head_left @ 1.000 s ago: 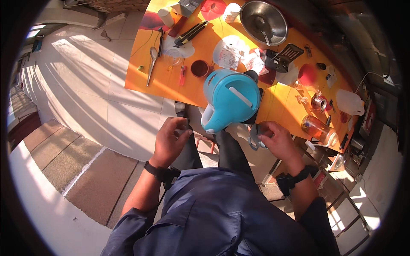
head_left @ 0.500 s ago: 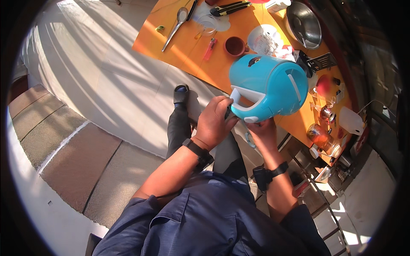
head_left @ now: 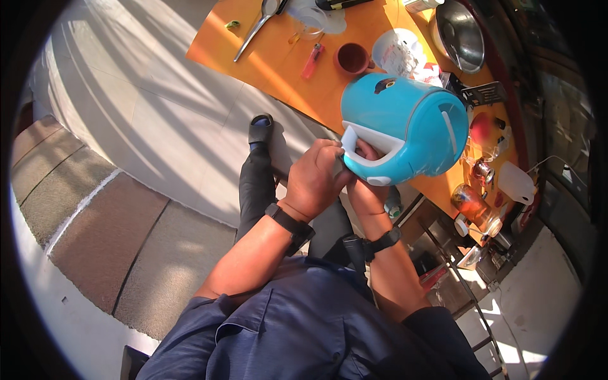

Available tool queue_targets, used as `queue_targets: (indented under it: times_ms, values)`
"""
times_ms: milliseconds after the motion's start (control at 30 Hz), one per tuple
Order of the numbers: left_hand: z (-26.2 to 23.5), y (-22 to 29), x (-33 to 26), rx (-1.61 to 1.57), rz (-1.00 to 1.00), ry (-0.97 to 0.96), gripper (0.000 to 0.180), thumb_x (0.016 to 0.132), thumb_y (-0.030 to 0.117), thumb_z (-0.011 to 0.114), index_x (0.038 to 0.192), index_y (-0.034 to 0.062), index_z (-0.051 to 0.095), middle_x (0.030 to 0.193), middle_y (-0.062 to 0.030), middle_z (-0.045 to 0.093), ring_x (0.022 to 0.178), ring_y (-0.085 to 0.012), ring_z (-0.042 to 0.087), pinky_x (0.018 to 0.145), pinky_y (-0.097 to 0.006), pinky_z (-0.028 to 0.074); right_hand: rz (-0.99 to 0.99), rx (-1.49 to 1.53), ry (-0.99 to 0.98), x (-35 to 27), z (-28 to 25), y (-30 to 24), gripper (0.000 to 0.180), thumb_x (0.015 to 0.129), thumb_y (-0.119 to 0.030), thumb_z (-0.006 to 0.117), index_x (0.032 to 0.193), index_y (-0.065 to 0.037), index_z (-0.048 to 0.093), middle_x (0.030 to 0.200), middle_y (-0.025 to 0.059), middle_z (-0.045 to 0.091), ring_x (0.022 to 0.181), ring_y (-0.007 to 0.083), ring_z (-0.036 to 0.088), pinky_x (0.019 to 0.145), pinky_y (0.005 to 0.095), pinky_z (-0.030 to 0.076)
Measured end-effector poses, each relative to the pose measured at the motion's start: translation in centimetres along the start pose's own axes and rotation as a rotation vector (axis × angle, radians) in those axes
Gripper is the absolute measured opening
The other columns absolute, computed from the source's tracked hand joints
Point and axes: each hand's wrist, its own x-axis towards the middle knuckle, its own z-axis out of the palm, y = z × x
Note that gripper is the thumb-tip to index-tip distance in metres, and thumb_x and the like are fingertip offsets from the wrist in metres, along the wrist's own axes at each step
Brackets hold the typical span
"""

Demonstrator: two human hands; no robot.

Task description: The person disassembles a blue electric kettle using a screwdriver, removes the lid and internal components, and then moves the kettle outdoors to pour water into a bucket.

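A light-blue electric kettle (head_left: pixel 386 104) with a white-edged handle (head_left: pixel 380 140) is tilted on its side at the table's near edge. My right hand (head_left: pixel 367 190) comes up from below, and its fingers show through the handle's loop, closed around the handle. My left hand (head_left: pixel 315 177) is closed at the handle's left end, fingertips pressed together beside my right hand. Whatever lies between its fingertips is hidden. Each wrist wears a black band.
On the orange table (head_left: pixel 278 69) are a brown mug (head_left: pixel 351 59), pink lighter (head_left: pixel 313 61), metal spoon (head_left: pixel 253 33), white plate (head_left: pixel 399 49) and steel bowl (head_left: pixel 461 38). At right lie a slotted spatula (head_left: pixel 484 93) and glass jar (head_left: pixel 475 206). A metal frame (head_left: pixel 465 288) stands below.
My right hand has shifted left and in under the handle, and its fingers now show through the loop. The kettle has turned slightly. My left hand stays at the handle's end.
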Motion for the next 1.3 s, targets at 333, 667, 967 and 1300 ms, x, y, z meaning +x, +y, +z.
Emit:
queue_targets:
  times_ms: [333,667,967,1300]
  values:
    - [0.2,-0.4,-0.3,0.013,0.037,0.027,0.051,0.075,0.012,0.090,0.113,0.0078,0.057,0.115,-0.0121,0.070,0.098,-0.0335,0.073,0.075,-0.041,0.063,-0.101,-0.109,0.025,-0.1,-0.4,1.5,0.034,0.096,-0.004,0.075,0.129,-0.003,0.068,0.125,0.0102,0.069,0.114,0.0227,0.066,0.100,0.0359,0.053]
    - [1.0,-2.7,0.2,-0.001,0.239,0.071,0.053,0.073,0.008,0.091,0.113,0.0078,0.057,0.114,-0.0120,0.070,0.099,-0.0321,0.073,0.076,-0.038,0.062,-0.198,-0.408,0.046,-0.4,-3.0,4.0,0.029,0.089,-0.020,0.085,0.111,-0.005,0.073,0.105,0.0079,0.077,0.102,0.0247,0.074,0.089,0.0374,0.057]
    - [3.0,-6.2,0.2,-0.038,0.456,0.139,0.058,0.072,0.005,0.093,0.117,0.0066,0.057,0.116,-0.0134,0.071,0.102,-0.0333,0.072,0.082,-0.040,0.060,-0.633,-0.477,0.069,1.1,-3.8,8.3,0.025,0.089,-0.011,0.082,0.112,-0.006,0.074,0.098,0.0094,0.076,0.092,0.0273,0.074,0.082,0.0388,0.058]
    - [6.0,-8.3,0.9,-0.173,0.551,0.273,0.045,0.077,0.011,0.094,0.109,0.0053,0.063,0.100,-0.0109,0.070,0.088,-0.0248,0.071,0.076,-0.036,0.058,-0.850,-0.214,0.304,0.8,-1.2,12.1,0.027,0.091,-0.004,0.078,0.115,-0.003,0.068,0.093,0.0073,0.072,0.074,0.0138,0.068,0.068,0.0296,0.055]
